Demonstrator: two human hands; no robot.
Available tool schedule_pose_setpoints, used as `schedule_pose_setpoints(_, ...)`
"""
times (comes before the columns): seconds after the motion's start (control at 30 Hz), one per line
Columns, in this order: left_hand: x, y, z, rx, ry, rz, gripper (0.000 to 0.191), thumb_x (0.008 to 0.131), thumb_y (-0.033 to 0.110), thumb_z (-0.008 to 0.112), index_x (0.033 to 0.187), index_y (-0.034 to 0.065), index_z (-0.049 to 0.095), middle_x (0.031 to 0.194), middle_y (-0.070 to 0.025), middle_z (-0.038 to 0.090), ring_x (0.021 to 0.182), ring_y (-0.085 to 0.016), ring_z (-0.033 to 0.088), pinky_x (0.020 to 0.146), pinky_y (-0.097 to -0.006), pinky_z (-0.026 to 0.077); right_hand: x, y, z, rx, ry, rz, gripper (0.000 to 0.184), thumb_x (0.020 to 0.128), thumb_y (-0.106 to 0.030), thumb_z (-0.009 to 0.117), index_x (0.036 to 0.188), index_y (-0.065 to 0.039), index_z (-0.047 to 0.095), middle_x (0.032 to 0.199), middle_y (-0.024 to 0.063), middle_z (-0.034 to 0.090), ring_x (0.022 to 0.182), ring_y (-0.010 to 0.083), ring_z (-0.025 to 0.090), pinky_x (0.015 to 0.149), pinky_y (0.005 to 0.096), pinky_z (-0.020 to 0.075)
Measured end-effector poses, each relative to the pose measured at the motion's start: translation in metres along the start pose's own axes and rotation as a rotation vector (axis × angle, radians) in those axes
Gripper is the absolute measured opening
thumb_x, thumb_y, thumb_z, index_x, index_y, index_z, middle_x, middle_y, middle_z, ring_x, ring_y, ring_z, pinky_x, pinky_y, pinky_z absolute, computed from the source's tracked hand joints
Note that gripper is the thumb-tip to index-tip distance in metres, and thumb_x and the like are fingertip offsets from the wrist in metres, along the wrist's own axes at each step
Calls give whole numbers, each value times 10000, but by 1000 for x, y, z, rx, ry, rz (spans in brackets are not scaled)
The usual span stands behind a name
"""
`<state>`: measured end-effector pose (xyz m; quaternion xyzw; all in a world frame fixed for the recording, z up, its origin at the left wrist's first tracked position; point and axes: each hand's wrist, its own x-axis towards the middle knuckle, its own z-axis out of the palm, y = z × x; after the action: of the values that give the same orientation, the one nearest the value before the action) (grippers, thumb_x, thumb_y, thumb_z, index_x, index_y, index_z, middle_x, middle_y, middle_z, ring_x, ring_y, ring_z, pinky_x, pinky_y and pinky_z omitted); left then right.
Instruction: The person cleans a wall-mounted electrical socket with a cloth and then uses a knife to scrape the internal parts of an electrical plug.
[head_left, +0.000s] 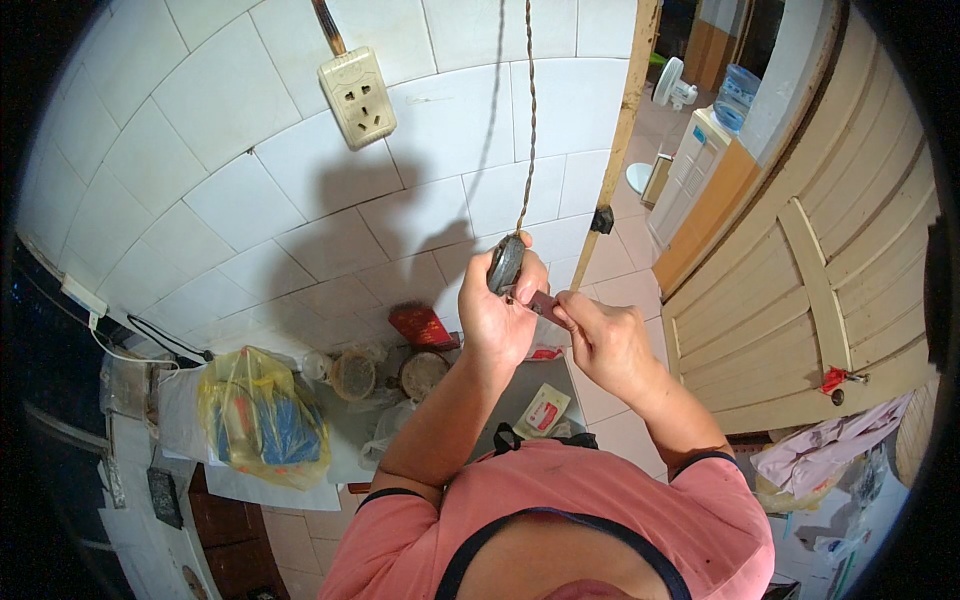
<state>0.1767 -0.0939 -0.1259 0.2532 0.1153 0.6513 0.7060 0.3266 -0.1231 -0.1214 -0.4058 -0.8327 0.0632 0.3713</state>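
Observation:
A dark, rounded fitting hangs at the lower end of a twisted two-strand cord. My left hand grips this fitting between thumb and fingers, palm facing up. Pinched in my right hand is a flat reddish-brown piece; its near end is hidden by my fingers. The far end of that piece reaches my left palm, just below the fitting. Small dark parts show there, too small to make out. Both hands are raised in front of the tiled wall.
A socket outlet with a scorched-looking cable is fixed on the tiled wall. Below stands a table with a yellow plastic bag, jars and a red packet. To the right is an open wooden door.

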Motion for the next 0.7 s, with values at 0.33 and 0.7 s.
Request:
schedule_pose_setpoints(0.33,-2,2,-2,-48,21,-103,320,920,278,339,1028,58,546,752,-101,594,677,-143,498,572,-248,347,-1,8,0,192,92,134,76,901,-133,547,869,-65,553,588,112,576,514,299,602,453,391,463)
schedule_pose_setpoints(0.7,-2,-1,0,-5,14,-19,313,926,286,323,1023,62,517,828,-75,553,700,-115,430,572,-231,318,4,6,2,63,95,115,91,889,-151,573,844,-80,540,515,124,533,468,324,573,420,403,441)
